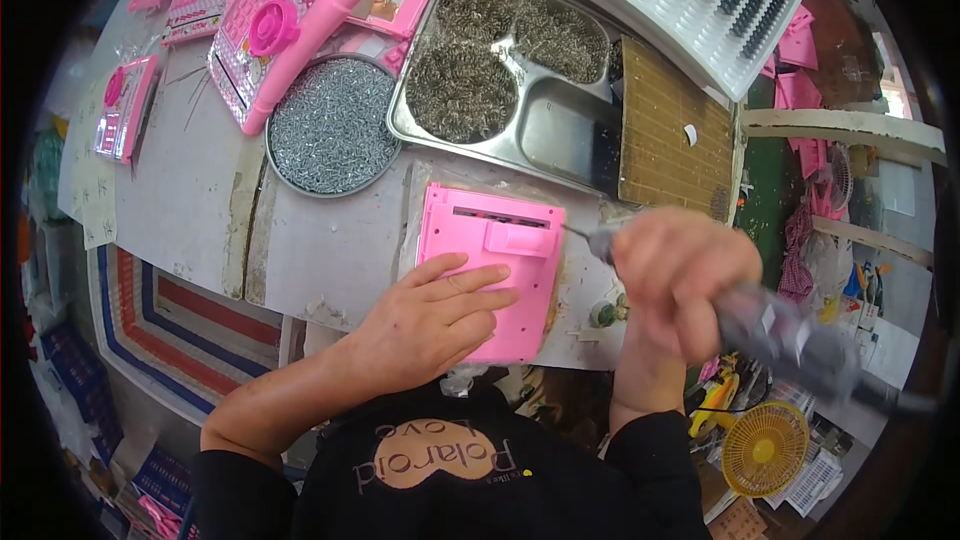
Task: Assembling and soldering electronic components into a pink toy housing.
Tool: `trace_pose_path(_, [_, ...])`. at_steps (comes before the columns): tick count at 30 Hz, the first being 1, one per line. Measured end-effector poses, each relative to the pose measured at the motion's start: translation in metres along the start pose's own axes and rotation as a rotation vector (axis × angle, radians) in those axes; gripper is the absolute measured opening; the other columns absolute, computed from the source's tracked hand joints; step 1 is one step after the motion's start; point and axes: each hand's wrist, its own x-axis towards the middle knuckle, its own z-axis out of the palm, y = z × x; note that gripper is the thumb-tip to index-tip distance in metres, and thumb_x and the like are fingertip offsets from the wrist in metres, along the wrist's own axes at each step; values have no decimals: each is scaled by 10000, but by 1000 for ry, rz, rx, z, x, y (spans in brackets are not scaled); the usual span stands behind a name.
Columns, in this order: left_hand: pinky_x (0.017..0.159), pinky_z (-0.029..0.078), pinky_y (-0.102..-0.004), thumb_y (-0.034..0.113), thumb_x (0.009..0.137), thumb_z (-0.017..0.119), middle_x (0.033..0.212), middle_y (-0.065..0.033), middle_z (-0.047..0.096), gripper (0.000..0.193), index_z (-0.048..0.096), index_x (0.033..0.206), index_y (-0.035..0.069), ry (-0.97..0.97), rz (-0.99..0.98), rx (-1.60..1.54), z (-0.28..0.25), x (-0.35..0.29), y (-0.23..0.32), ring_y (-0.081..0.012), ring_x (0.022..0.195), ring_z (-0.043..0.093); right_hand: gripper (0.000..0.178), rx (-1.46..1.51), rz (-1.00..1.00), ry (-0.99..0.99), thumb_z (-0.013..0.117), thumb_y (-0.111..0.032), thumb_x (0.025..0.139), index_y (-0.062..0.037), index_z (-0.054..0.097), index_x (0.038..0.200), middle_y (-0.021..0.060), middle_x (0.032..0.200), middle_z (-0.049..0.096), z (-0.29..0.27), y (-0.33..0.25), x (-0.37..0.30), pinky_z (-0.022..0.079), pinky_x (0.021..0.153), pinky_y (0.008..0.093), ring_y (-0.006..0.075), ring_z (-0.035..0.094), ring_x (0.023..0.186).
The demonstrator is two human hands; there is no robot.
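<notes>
A flat pink plastic casing [535, 305] lies on the worktable in front of me, with screw holes and a slot along its far end. My left hand [430, 315] rests across its left side, fingers stretched out and flat. To the right, my right hand [685, 275] is wrapped round a dark electric screwdriver [785, 335], blurred by motion. Its thin bit points left toward the casing's far right corner; whether it touches cannot be told. Beyond the casing, a round metal dish [325, 194] holds many small silvery screws [330, 125].
A steel compartment tray [565, 125] with heaps of small springs [460, 90] stands behind the casing. Brown board [670, 130] covers its right end. A white rack [740, 80] of black parts is behind. Pink toy units [255, 50] stand far left; a yellow fan [765, 450] sits lower right.
</notes>
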Motion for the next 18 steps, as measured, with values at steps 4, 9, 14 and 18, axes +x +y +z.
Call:
trace_pose_path(4, [1100,393,-463,124,878,716,1298,-12,681,106,655,964,115,-18,-7,1,-1,3,-1,-209,1313,577,191,-188,127,6,693,12,810,-60,519,778,43,622,543,2,20,7,473,565,323,179,534,549])
trace_pose_path(9, [1086,399,-461,133,879,709,1299,-14,681,92,651,950,124,-12,-14,-7,0,0,0,-204,1314,577,158,-120,174,23,684,33,820,-53,552,805,44,647,572,1,27,7,492,594,327,168,564,583])
trace_pose_path(14, [1112,381,-462,102,843,741,1263,-76,696,139,661,957,111,138,8,-114,9,-6,-5,-242,1241,633,185,-49,67,46,770,-57,841,-31,587,846,54,646,597,17,4,14,495,551,345,182,579,552])
trace_pose_path(18, [1173,300,-504,66,804,760,1144,-86,737,150,691,933,98,372,-47,-133,6,-4,-1,-251,1114,700,255,294,46,-177,794,-172,876,-6,602,901,71,627,609,41,-12,14,492,497,359,220,594,505])
